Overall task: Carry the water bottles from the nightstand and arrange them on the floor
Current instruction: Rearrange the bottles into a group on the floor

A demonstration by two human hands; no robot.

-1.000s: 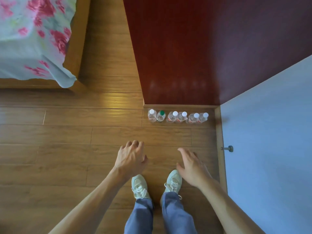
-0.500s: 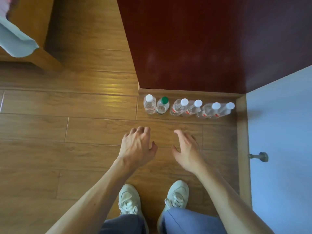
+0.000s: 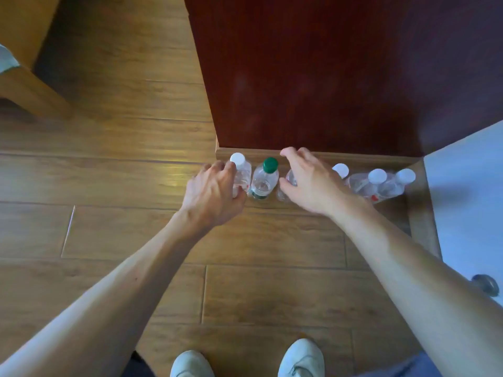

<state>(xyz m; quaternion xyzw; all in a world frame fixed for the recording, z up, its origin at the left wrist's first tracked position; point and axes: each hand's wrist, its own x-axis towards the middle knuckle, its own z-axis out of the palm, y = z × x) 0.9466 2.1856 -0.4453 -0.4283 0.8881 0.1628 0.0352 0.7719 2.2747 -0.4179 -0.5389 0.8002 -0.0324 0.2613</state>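
Several clear water bottles stand in a row on the wooden floor (image 3: pixel 122 227) against the skirting of a dark red panel (image 3: pixel 313 77). My left hand (image 3: pixel 213 193) curls round the leftmost white-capped bottle (image 3: pixel 243 172), fingers at its neck and thumb near its base. Beside it stands a green-capped bottle (image 3: pixel 265 180). My right hand (image 3: pixel 313 183) reaches over the third bottle (image 3: pixel 291 176), hiding its cap, with fingers stretched and thumb by its side. To the right stand three more white-capped bottles (image 3: pixel 364 183), close together.
A white wall or door (image 3: pixel 468 200) with a round door stop (image 3: pixel 485 284) closes off the right side. A wooden bed frame corner (image 3: pixel 24 77) sits at the far left. My shoes (image 3: pixel 302 357) are at the bottom edge.
Both hands moved forward from open floor to the bottle row. The left hand closed on the leftmost bottle and the right came over the third. The view dipped closer to the floor.
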